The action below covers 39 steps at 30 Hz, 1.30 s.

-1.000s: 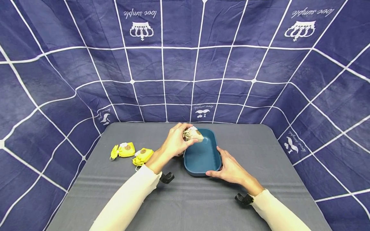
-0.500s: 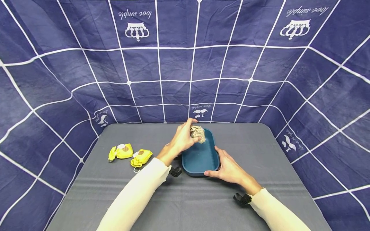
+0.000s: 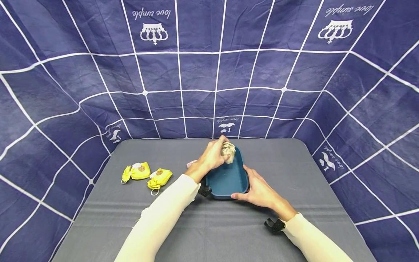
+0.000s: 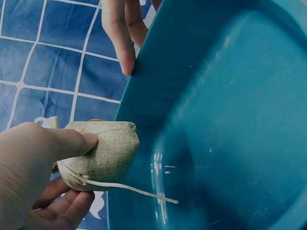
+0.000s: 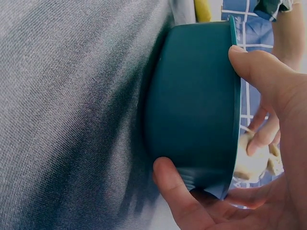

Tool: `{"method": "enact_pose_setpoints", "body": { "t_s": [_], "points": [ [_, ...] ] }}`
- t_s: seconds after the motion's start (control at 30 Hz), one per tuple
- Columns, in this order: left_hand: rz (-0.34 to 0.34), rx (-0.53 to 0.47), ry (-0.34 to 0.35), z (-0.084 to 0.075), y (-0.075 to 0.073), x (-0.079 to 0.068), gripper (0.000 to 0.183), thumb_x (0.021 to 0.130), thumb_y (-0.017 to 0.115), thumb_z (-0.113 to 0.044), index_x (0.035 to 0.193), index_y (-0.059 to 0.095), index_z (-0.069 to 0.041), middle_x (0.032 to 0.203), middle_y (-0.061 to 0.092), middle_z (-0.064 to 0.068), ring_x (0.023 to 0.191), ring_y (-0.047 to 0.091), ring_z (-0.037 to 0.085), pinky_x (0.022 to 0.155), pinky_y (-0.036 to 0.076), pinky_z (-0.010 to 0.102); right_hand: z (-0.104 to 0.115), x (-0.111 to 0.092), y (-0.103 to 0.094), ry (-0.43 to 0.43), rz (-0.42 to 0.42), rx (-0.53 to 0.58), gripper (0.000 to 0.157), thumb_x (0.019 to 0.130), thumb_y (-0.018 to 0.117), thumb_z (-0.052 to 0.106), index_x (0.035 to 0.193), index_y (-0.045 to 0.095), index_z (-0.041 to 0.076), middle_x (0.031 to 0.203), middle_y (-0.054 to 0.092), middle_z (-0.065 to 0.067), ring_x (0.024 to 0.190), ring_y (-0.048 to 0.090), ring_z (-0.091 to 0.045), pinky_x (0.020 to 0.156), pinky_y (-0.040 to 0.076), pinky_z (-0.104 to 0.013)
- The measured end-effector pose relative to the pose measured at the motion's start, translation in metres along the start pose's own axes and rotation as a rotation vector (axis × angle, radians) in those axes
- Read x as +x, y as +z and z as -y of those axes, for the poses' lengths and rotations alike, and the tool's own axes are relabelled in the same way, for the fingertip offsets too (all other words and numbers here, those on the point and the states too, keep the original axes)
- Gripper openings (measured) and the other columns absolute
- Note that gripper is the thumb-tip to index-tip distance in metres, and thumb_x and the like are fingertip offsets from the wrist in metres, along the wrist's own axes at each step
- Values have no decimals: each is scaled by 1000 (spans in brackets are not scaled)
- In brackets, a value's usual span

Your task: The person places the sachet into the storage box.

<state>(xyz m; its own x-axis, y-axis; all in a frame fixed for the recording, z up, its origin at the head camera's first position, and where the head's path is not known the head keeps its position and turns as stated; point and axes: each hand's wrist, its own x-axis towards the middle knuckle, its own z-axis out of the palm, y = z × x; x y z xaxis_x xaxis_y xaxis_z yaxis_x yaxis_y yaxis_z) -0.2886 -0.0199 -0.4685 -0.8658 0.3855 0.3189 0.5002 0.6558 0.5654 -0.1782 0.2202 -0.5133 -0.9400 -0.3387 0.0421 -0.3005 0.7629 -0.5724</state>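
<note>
With left hand (image 3: 211,157), pinches beige pouch (image 3: 228,153) above far end of blue container (image 3: 226,197) (farther right than a second ago, hence more over interior); with right hand (image 3: 259,188), grips near-right side.

In the head view the left hand (image 3: 211,156) masks part of the beige pouch (image 3: 230,153) and the rim of the blue container (image 3: 227,183), a pinkish thing (image 3: 191,164) peeks out behind it — too little showing to name — and the brown labels (image 3: 142,168) on the yellow pouches (image 3: 161,178) are too small to read. Both pale sleeves (image 3: 163,218) run off the bottom edge, and over in the left wrist view the container is sliced off at top, right and bottom. Now the right wrist view: outer wall hiding the container's inside, beige pouch blurred, yellow shape (image 5: 202,10) clipped at the top, right hand (image 5: 268,143) cut at the right.
</note>
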Motion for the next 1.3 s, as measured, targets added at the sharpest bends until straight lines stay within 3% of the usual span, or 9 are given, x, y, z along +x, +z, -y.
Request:
{"method": "enact_pose_setpoints", "body": {
  "t_s": [0.2, 0.53, 0.83, 0.9, 1.13, 1.3],
  "points": [
    [35, 24, -29, 3, 4, 2, 53, 97, 93, -8, 142, 65, -12, 139, 74, 19, 130, 74, 38, 113, 63, 53, 1, 1, 2, -2, 7, 4, 137, 84, 100, 65, 178, 31, -7, 169, 54, -37, 150, 64, -50, 126, 53, -66],
    [52, 55, -35, 6, 10, 5, 52, 99, 90, -7, 146, 69, -11, 139, 76, 19, 128, 76, 36, 113, 63, 50, 5, 1, 3, -12, 16, 3, 137, 85, 99, 65, 179, 29, -7, 167, 54, -38, 149, 64, -50, 125, 54, -67],
    [101, 83, -57, 7, 13, 3, 68, 105, 88, -12, 167, 59, -12, 161, 68, 21, 151, 68, 39, 128, 56, 51, 6, 2, 4, -11, 15, 7, 136, 85, 99, 64, 179, 30, -7, 168, 53, -38, 151, 63, -52, 127, 53, -67],
    [111, 101, -63, 7, 11, 0, 68, 106, 87, -15, 167, 59, -12, 160, 68, 20, 151, 68, 39, 128, 56, 51, 5, 2, 4, -5, 17, 6, 137, 86, 99, 65, 179, 29, -7, 169, 53, -38, 152, 63, -51, 127, 52, -67],
    [113, 137, -61, 5, -6, -14, 57, 107, 84, -19, 161, 66, -11, 147, 74, 17, 127, 77, 34, 112, 64, 53, 2, 2, 1, 3, 14, -1, 136, 86, 98, 65, 178, 30, -7, 170, 52, -38, 152, 62, -52, 127, 52, -68],
    [119, 150, -29, 3, -25, -31, 49, 109, 84, -24, 154, 72, -12, 145, 77, 16, 133, 77, 35, 115, 63, 53, 0, 1, -1, 1, 15, 2, 136, 86, 98, 65, 178, 30, -8, 171, 51, -39, 154, 60, -54, 127, 51, -68]
  ]
}}
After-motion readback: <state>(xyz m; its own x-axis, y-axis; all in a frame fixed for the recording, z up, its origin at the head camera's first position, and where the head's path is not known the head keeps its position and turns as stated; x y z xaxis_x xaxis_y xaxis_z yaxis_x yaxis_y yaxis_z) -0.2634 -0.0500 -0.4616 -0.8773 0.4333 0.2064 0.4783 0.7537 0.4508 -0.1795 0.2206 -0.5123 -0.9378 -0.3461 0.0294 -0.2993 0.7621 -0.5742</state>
